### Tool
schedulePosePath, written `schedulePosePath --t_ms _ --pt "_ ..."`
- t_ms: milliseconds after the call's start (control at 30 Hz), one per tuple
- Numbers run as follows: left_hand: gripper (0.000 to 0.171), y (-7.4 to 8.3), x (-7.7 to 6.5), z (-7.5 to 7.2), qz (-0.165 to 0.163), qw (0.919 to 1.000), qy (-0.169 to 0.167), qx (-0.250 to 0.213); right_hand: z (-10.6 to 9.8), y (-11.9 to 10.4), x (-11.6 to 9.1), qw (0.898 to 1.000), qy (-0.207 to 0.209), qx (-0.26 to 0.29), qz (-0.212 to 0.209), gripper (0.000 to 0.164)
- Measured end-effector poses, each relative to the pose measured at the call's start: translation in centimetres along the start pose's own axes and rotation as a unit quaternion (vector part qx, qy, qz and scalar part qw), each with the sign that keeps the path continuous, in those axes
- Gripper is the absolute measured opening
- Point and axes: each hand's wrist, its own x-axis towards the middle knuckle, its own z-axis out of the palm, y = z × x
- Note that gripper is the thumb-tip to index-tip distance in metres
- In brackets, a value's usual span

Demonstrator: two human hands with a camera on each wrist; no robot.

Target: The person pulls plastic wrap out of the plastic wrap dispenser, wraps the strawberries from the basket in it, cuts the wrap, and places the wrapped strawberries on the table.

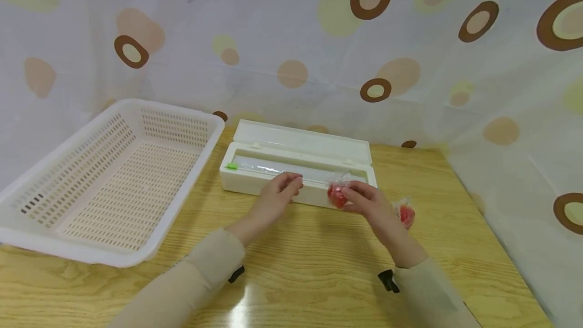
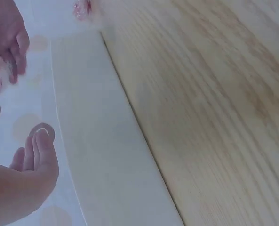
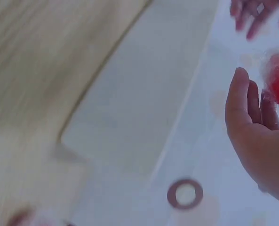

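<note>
Head view: small red fruit (image 1: 337, 195), film-wrapped, pinched by right hand (image 1: 366, 200).

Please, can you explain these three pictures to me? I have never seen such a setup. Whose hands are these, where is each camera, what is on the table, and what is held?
There is no machine: a person works with two bare hands. The wide picture comes from a camera on the head, looking down; the two blurry ones come from cameras on each wrist.

On the wooden table stand a white perforated basket and an open white cling-film dispenser box, with a roll of clear film inside.

The right hand holds a small red item wrapped in clear film; I cannot tell what it is. The left hand reaches to the front edge of the box, with its fingers curled there; whether it holds film is unclear. A second wrapped red item lies on the table beside the right hand.
</note>
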Motion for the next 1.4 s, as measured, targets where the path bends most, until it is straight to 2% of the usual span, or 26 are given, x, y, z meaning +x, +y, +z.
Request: schedulePosePath --t_ms 167,233,333,400,500,567,700,867,967,1133,1300,1400 --pt "0.036 0.0 0.1 -0.8 -0.004 0.9995 0.03 0.004 -4.3 0.1 -1.3 0.998 0.047 0.029 -0.017 0.055" --pt "0.036 -0.1 0.1 -0.9 -0.005 0.9994 0.034 0.006 -5.7 0.4 -1.5 0.997 0.07 0.012 -0.017 0.057" --pt "0.034 -0.1 0.1 -1.0 -0.004 0.9992 0.039 0.01 -7.3 0.8 -1.3 0.991 0.109 -0.071 0.018 0.064" --pt "0.034 -0.1 0.1 -1.0 -0.003 0.9991 0.04 0.011 -8.1 1.4 -1.0 0.981 0.117 -0.144 0.051 0.07" --pt "0.033 -0.1 0.0 -1.0 -0.001 0.9992 0.039 0.012 -8.9 2.7 -0.4 0.967 0.097 -0.216 0.094 0.074" --pt "0.032 -0.2 -0.1 -1.0 0.0 0.9993 0.036 0.013 -9.4 3.7 -0.1 0.963 0.071 -0.238 0.109 0.074" --pt "0.031 -0.2 -0.2 -1.0 -0.005 0.9993 0.034 0.016 -9.6 5.0 0.5 0.959 0.027 -0.257 0.115 0.071" --pt "0.031 -0.2 -0.2 -0.9 -0.005 0.9991 0.037 0.022 -9.1 5.8 1.4 0.955 0.001 -0.268 0.128 0.063" --pt "0.032 -0.4 -0.2 -0.8 -0.001 0.999 0.035 0.029 -8.7 6.1 1.6 0.941 -0.006 -0.31 0.135 0.061" --pt "0.032 -0.3 -0.3 -0.7 -0.001 0.9991 0.032 0.026 -7.9 6.3 1.6 0.909 -0.013 -0.398 0.121 0.061" --pt "0.031 0.1 -0.3 -1.0 -0.008 0.9987 0.04 0.03 -7.6 6.4 1.6 0.889 -0.011 -0.442 0.12 0.061" --pt "0.031 0.3 -0.3 -1.2 -0.008 0.9987 0.042 0.028 -7.6 6.1 1.5 0.884 -0.002 -0.453 0.117 0.058"
